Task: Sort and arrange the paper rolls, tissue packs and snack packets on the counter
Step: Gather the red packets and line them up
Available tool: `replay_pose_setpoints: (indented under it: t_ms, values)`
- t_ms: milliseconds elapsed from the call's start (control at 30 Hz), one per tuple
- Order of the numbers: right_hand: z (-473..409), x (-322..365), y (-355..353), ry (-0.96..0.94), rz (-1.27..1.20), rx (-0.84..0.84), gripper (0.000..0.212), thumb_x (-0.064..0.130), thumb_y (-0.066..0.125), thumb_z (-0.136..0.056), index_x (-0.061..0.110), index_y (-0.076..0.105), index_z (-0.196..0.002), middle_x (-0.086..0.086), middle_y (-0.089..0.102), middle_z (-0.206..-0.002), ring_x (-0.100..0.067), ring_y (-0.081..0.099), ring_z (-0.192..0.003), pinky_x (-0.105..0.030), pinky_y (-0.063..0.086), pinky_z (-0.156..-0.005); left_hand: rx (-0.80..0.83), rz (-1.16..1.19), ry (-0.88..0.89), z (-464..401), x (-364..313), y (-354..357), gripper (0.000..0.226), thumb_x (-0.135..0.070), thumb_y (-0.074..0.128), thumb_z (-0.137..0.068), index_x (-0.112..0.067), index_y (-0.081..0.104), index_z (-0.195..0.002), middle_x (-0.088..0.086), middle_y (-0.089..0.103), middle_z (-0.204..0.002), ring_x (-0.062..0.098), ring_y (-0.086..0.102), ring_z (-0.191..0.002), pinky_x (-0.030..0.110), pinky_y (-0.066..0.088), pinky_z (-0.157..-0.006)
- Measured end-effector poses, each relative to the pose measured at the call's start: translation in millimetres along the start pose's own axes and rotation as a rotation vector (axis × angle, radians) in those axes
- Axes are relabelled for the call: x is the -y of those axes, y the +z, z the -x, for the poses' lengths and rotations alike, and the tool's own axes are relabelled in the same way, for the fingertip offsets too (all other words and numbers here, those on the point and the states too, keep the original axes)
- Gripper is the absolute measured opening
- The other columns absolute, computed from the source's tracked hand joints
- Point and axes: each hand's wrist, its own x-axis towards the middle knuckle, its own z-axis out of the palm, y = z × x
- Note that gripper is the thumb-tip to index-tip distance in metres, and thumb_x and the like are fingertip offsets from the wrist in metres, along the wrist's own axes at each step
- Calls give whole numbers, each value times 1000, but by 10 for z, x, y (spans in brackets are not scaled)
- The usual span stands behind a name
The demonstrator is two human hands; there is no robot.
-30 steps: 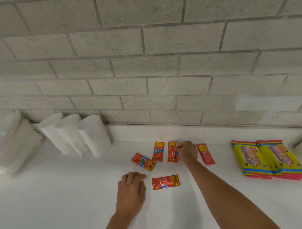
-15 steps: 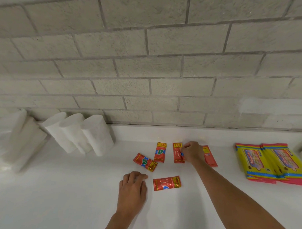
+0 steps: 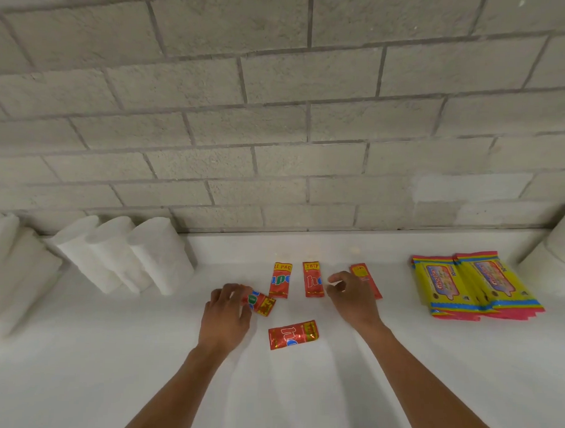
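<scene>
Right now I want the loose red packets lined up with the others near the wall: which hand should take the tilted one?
Left. The left hand already has its fingers on the tilted red packet, while the right hand hovers farther right, between two upright packets.

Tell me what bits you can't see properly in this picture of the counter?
- Tilted red packet: in the head view its left end is under the left hand, so the grip is unclear.
- Back-right red packet: the right hand covers its lower left part.
- Paper rolls at far left and far right: cut off by the picture's edges.
- Small print on the yellow packs: too small and blurred to read.
</scene>
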Motion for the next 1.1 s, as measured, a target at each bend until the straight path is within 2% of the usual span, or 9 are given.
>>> replay_pose_setpoints:
  t_ms: [167,300,433,567,800,967,1100]
  values:
    - [195,-72,-79,-31,-1,4,17,25,62,-93,22,68,-109,10,65,-98,-5,58,-86,-8,38,-66,181,-97,22,-210,-78,-45,48,-18,56,-94,-31,48,-140,-7,45,-148,22,40,-137,36,48,-102]
    - [329,-172,-125,-5,-17,-10,16,29,65,-90,27,69,-105,12,65,-94,-6,60,-83,-20,41,-72,295,-155,19,-297,-138,-33,59,-14,52,-95,-34,36,-148,-8,38,-154,22,30,-144,40,40,-111]
    - [415,-254,-187,12,-59,-12,17,29,66,-90,27,69,-106,10,67,-94,-6,62,-82,-20,45,-74,343,-207,-1,-306,-161,-10,62,-18,55,-96,-36,31,-150,-7,39,-153,21,29,-144,41,38,-112]
    - [486,-301,-217,23,-81,-18,16,28,67,-90,27,70,-106,10,66,-93,-6,62,-81,-19,46,-73,330,-247,-5,-271,-184,-23,54,-25,57,-96,-36,38,-146,-5,43,-146,21,36,-137,39,40,-109]
    - [568,-298,-203,36,-124,-10,14,27,67,-89,27,69,-103,7,67,-93,-10,64,-83,-21,48,-76,284,-339,1,-180,-231,-134,30,-39,56,-96,-34,57,-125,-6,53,-123,19,47,-118,34,42,-95]
    - [656,-233,-189,23,-157,13,14,28,67,-90,27,69,-104,8,66,-93,-10,63,-85,-20,47,-75,226,-234,-46,-27,-242,-168,20,-41,54,-96,-37,63,-114,-9,58,-110,14,56,-105,31,43,-85]
    - [752,-194,-205,13,-205,32,15,26,67,-91,25,70,-106,10,64,-91,-9,63,-84,-17,47,-73,219,-7,-96,80,-368,-235,18,-44,57,-95,-34,65,-108,-10,62,-105,12,61,-95,28,51,-78]
